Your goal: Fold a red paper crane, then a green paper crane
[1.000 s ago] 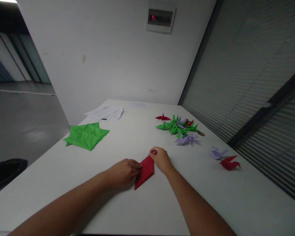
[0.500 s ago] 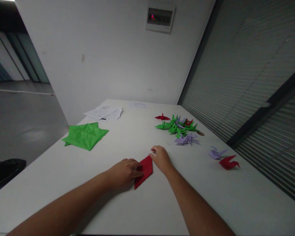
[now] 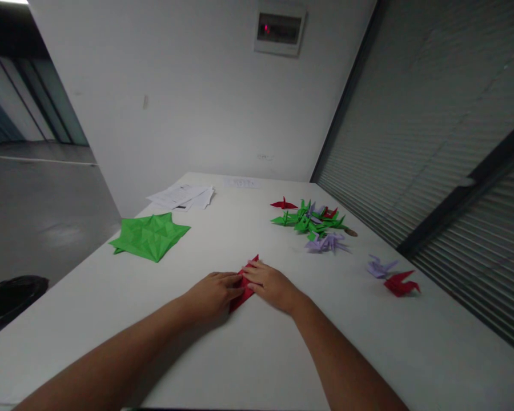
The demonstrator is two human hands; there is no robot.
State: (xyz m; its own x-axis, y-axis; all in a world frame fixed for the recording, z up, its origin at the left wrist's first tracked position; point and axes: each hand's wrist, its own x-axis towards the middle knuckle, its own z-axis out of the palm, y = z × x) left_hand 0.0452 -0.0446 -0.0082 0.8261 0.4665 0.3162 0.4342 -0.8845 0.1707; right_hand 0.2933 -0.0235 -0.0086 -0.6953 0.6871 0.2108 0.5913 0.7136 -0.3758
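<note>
A folded piece of red origami paper (image 3: 238, 300) lies on the white table, slanting up to a point at its far end. My left hand (image 3: 214, 295) rests on its left side with the fingers stretched flat over it. From the right, my right hand (image 3: 269, 284) lies across the paper's upper part, fingers extended and pressing on it. Both hands cover much of the paper, so its full outline is hidden. Neither hand grips around anything.
Crumpled green paper sheets (image 3: 149, 235) lie to the left, with printed white papers (image 3: 182, 197) behind. A pile of green paper cranes (image 3: 304, 220) stands at the right. Nearer are a purple crane (image 3: 380, 266) and a red crane (image 3: 401, 283). A black-lined bin (image 3: 12, 299) is beyond the left edge.
My right hand has moved left and down from the paper's far corner onto its surface. The red paper now looks narrower and has shifted slightly left. My left hand has moved slightly left.
</note>
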